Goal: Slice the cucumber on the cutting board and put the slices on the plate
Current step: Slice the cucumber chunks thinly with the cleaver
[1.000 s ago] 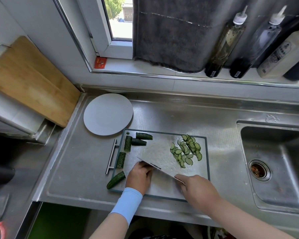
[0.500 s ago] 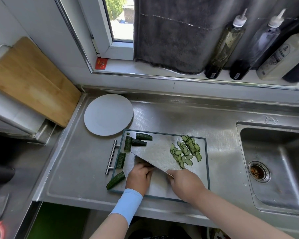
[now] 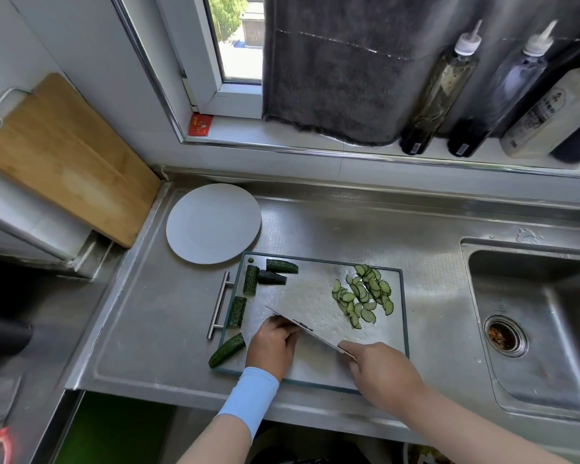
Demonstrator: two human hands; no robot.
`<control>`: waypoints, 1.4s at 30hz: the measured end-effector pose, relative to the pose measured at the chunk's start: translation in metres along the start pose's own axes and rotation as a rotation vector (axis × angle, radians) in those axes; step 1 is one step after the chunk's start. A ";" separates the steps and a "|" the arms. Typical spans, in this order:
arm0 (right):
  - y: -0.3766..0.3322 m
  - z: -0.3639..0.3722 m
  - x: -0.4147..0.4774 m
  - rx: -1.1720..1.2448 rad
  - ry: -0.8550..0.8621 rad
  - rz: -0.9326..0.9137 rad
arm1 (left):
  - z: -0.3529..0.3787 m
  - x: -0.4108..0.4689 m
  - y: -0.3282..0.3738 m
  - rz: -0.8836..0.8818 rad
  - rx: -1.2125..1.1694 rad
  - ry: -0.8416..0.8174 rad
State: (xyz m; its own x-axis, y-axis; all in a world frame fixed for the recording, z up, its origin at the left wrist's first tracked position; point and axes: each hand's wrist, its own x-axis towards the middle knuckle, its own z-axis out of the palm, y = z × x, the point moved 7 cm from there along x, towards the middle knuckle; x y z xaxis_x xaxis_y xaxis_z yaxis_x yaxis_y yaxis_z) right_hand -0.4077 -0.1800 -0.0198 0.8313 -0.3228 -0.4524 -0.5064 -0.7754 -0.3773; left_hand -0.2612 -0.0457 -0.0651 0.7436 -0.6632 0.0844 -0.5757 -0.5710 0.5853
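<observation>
A steel cutting board (image 3: 318, 296) with a dark rim lies on the counter. Several thin cucumber slices (image 3: 362, 294) are heaped on its right part. Several dark green cucumber chunks (image 3: 250, 279) lie along its left edge, and one chunk (image 3: 226, 349) hangs over the front left corner. My left hand (image 3: 273, 344) curls over a cucumber piece that it mostly hides. My right hand (image 3: 379, 370) grips the handle of a wide cleaver (image 3: 310, 331), whose blade stands against the left hand's knuckles. A bare white plate (image 3: 213, 222) sits beyond the board's left corner.
A sink (image 3: 533, 329) with a drain lies to the right. Several sauce bottles (image 3: 439, 88) stand on the window sill under a dark towel (image 3: 342, 68). A wooden board (image 3: 61, 159) leans at the left. The cutting board's handle (image 3: 220, 304) juts out leftwards.
The cleaver blade tipped flat half a second ago and now stands edge down beside my left hand again. My right hand shifted left and came back. The left hand stayed put.
</observation>
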 end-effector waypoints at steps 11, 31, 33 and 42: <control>-0.008 0.003 0.012 0.044 -0.056 0.019 | 0.000 -0.001 -0.003 -0.007 -0.030 0.035; -0.014 0.003 0.008 0.018 0.000 -0.033 | -0.005 -0.003 0.002 0.027 -0.029 0.091; -0.007 0.002 0.002 0.008 -0.001 -0.019 | -0.005 -0.004 0.001 0.012 -0.039 0.082; -0.006 0.003 0.002 0.029 -0.031 0.003 | -0.002 -0.003 -0.003 -0.013 -0.051 0.060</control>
State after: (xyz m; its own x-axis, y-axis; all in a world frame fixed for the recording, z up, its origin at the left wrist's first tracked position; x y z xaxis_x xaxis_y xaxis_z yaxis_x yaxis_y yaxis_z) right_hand -0.4038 -0.1746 -0.0212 0.8225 -0.3077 -0.4783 -0.5158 -0.7580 -0.3993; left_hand -0.2606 -0.0410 -0.0651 0.7711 -0.6246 0.1237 -0.5488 -0.5534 0.6265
